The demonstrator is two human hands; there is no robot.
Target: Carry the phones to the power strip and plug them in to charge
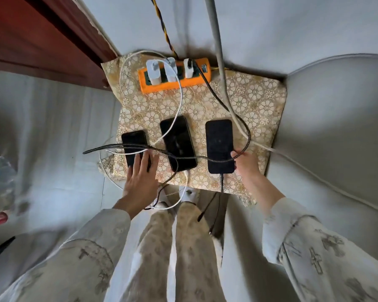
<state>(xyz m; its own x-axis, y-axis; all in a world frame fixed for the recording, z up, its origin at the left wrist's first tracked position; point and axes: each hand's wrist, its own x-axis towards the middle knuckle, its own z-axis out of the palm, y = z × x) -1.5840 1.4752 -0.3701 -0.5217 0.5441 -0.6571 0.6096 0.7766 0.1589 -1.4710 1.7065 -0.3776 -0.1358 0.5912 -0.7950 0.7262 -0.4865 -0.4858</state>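
The left hand (141,174) is laid flat, fingers straight, on the near end of the left phone (135,147), with nothing gripped. The right hand (246,163) is curled around the black braided cable (218,99) just beside the near right edge of the right phone (220,146). Between these two phones the middle phone (178,143) is set, slightly tilted. All three are placed face up, screens dark, on the near half of a surface covered by a floral cloth (249,101). A black lead is seen plugged into the near end of the right phone, and a white cable (180,101) is looped over the middle one. At the far edge of the surface an orange power strip (175,75) is found, well apart from the phones, with three white chargers (154,71) seated in it. A grey sofa arm (336,118) is seen to the right.
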